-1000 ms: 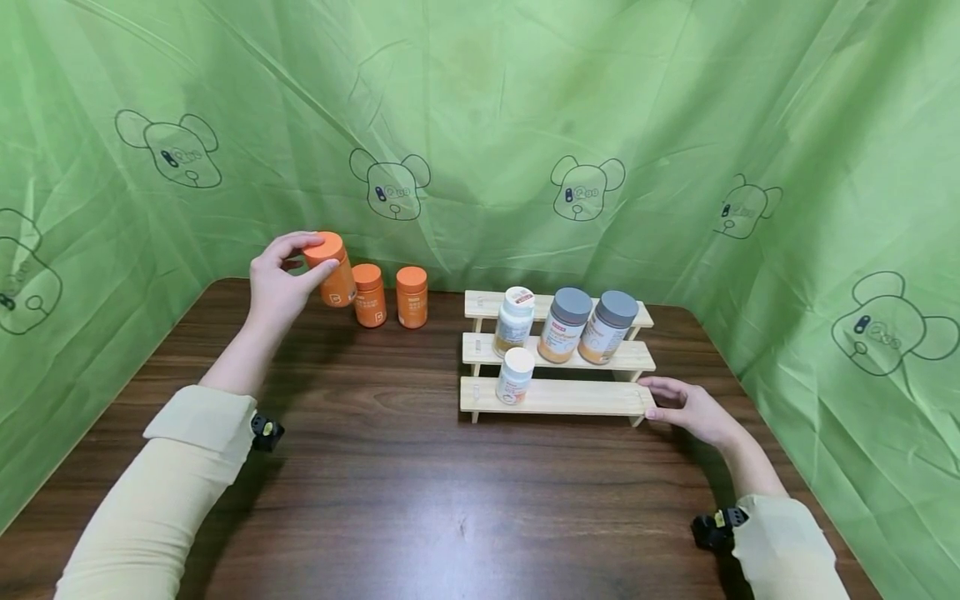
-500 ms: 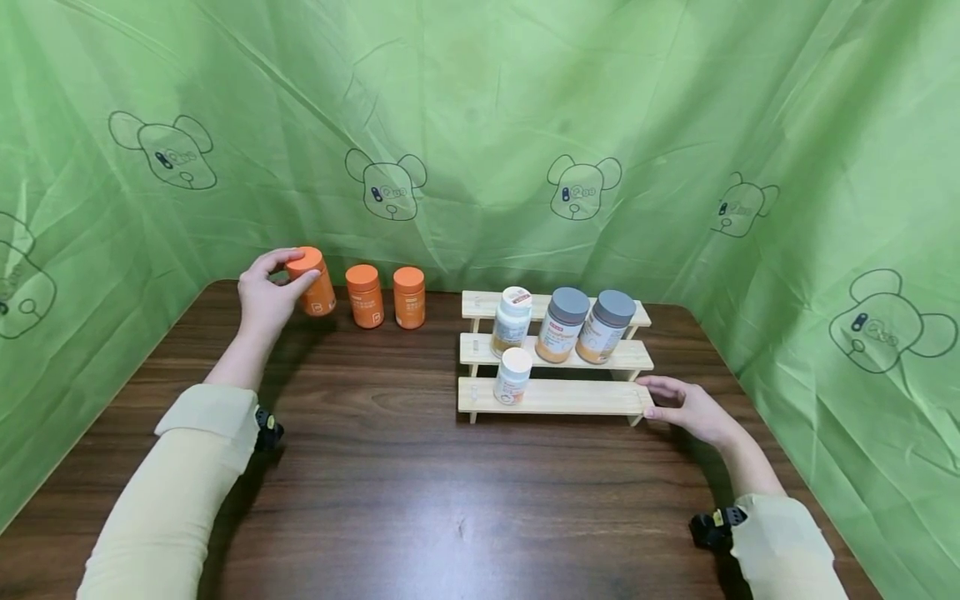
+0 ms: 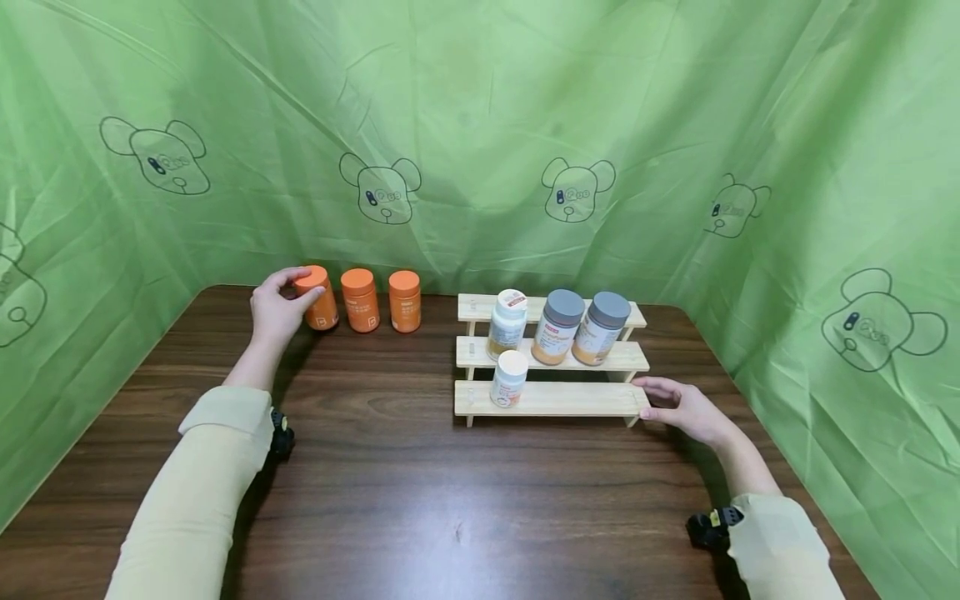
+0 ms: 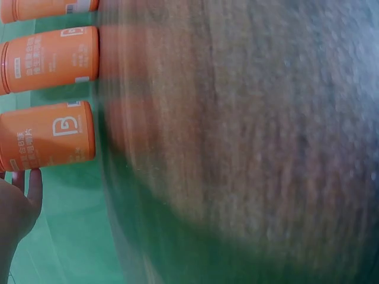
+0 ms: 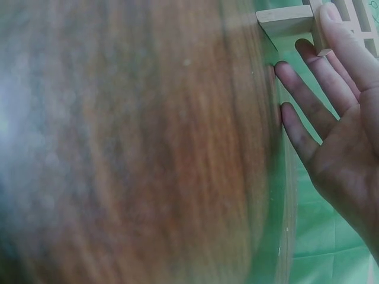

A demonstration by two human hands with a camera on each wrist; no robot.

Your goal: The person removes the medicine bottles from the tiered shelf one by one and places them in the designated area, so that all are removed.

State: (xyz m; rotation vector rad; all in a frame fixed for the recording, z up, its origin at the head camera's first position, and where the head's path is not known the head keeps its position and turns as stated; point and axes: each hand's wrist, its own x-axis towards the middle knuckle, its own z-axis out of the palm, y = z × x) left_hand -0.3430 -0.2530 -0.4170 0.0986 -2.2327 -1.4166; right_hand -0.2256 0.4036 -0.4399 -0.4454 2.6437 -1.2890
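Currently the left hand (image 3: 276, 305) wraps thumb and fingers round the left orange bottle (image 3: 317, 297), which stands upright on the dark wooden table (image 3: 420, 500) near its far left corner. Just right of it: a second orange bottle (image 3: 360, 299), then a third (image 3: 405, 300), all in one row along the back edge, small gaps between. Left wrist view shows the three bottles side by side, fingertips (image 4: 34, 177) at the held one's cap end.

Right hand (image 3: 678, 407) lies flat, fingers straight and slightly spread, touching the right end of the wooden step rack (image 3: 570, 400) at its lowest tier. Rack has three tiers. Small white bottle (image 3: 510, 377) on the bottom step; taller white bottle (image 3: 507, 323) and two grey-capped jars (image 3: 558, 326) (image 3: 601, 327) on the middle step. Top step bare.

Green cloth with bear prints (image 3: 480, 125) closes in the back and both sides, hanging close behind the orange row and the rack. Between third orange bottle and rack, a narrow gap of table. Front half of table is open wood; only the two sleeved forearms cross it.
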